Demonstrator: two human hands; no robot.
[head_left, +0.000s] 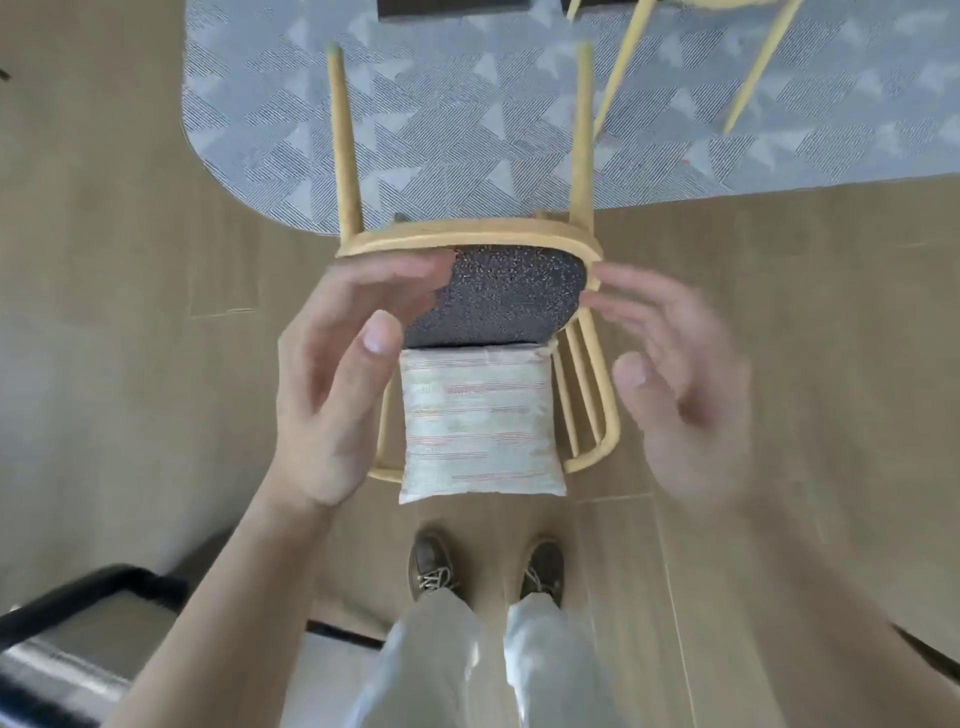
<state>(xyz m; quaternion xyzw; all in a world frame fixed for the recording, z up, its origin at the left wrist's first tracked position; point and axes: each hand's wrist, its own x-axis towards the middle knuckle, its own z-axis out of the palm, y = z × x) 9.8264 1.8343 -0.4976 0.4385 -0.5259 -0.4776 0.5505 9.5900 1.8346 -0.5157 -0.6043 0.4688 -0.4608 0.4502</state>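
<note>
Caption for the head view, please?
Open left hand and right hand hover over a chair with a striped cushion.

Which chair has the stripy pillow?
The chair with the dark seat, between left hand and right hand; the other chair, top right, shows only legs.

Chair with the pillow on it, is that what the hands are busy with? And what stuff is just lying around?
In the job:
chair
striped pillow on it
left hand and right hand, both open, one at each side

Just lying about:
patterned rug
other chair's legs
black frame at lower left
</note>
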